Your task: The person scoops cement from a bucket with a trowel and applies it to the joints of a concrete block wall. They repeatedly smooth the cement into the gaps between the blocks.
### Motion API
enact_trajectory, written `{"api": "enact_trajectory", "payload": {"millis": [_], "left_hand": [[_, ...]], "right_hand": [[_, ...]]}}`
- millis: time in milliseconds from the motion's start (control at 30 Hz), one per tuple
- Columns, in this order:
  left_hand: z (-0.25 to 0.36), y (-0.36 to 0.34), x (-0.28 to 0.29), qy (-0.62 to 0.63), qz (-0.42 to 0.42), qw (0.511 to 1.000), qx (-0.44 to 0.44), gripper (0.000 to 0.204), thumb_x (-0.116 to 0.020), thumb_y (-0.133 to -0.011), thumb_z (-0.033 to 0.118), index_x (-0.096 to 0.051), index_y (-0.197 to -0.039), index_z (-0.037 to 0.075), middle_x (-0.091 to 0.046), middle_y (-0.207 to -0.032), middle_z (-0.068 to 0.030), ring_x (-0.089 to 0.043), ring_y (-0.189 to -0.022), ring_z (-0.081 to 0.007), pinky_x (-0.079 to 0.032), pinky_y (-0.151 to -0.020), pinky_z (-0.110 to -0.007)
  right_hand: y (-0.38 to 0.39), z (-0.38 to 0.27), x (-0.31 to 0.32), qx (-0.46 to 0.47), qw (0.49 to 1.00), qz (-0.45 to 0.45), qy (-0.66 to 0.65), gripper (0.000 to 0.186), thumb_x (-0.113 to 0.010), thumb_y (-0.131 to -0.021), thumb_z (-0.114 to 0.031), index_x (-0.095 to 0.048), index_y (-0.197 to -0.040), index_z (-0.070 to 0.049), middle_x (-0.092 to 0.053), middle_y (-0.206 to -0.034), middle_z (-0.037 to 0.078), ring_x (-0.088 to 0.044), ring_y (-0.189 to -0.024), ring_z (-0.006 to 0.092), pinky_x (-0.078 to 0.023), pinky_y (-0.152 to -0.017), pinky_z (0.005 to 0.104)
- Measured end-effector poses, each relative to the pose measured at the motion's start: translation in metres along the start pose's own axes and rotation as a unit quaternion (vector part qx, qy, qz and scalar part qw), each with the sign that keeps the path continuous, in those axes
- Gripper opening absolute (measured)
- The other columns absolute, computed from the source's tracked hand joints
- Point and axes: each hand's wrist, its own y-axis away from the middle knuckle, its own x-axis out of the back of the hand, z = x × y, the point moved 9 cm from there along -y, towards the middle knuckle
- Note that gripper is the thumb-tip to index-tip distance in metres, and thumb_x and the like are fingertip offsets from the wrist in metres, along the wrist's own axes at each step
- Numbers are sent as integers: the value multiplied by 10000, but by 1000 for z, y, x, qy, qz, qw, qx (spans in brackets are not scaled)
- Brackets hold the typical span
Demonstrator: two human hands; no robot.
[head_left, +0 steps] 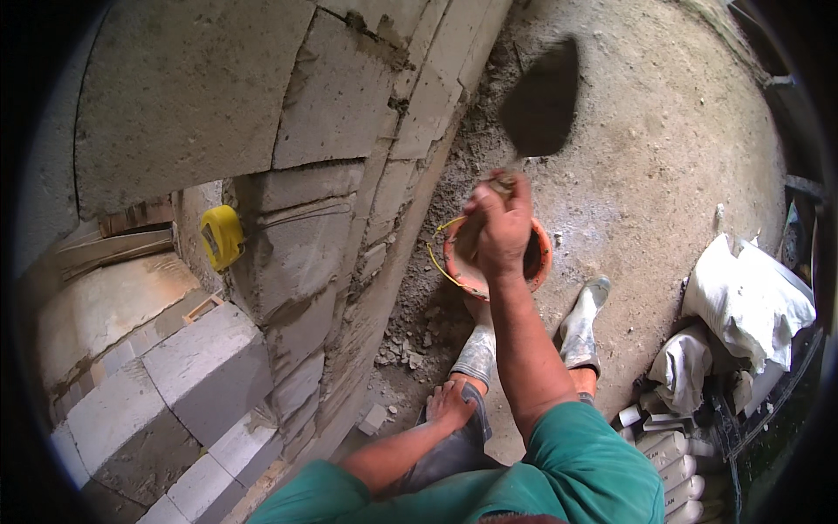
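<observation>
Blockwork [340, 96], rough and grey, takes up the left of my view, with dusty ground [672, 140] to its right. On that ground sits an orange-red bucket [466, 262] with a yellow handle; from up here I see it partly hidden under the right wrist. Beyond the bucket is the trowel [541, 100], its long axis carrying on from the right forearm, tip pointing away and slightly right. Its blade is dark, broad and leaf-shaped, blurred at the edges, so I can't tell whether anything coats it. The right hand [506, 229] is wrapped round its handle; the left hand [450, 407], much farther from it, rests on the left knee, loosely spread, holding nothing I can see.
</observation>
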Motion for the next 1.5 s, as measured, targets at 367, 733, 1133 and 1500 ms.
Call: {"api": "enact_trajectory", "payload": {"millis": [367,733,1133,1500], "left_hand": [[-4,-9,-7,-2,41,998,-47,544,-613,-841,392,-533,-1316,140,-540,-1345,-116,-495,-1251,-335,-406,-1024,-531],[-1,-3,-1,4,33,999,-24,580,-636,-831,391,-520,-1350,161,-559,-1304,-124,-509,-1225,-351,-424,-1003,-531],[-2,-2,3,15,155,984,-85,444,-701,-749,334,-600,-1137,144,-629,-1066,-111,-604,-1016,-366,-509,-828,-543],[2,2,7,0,129,989,-72,465,-698,-760,360,-598,-1164,154,-617,-1088,-106,-588,-1046,-360,-494,-852,-551]], "right_hand": [[-37,40,-41,260,883,21,389,305,-637,-886,-119,-535,-1150,-4,-626,-968,203,-627,-892,380,-501,-798,401],[5,45,-32,-226,971,1,-76,195,-481,-991,-237,-534,-1080,-71,-561,-798,34,-558,-619,120,-496,-546,275],[26,34,-121,-344,918,-164,-112,221,-607,-941,-282,-468,-983,-116,-532,-707,24,-534,-532,141,-491,-452,324],[53,-10,-143,-255,913,-307,84,260,-531,-906,-182,-481,-1082,2,-549,-660,70,-566,-530,178,-486,-491,349]]}}
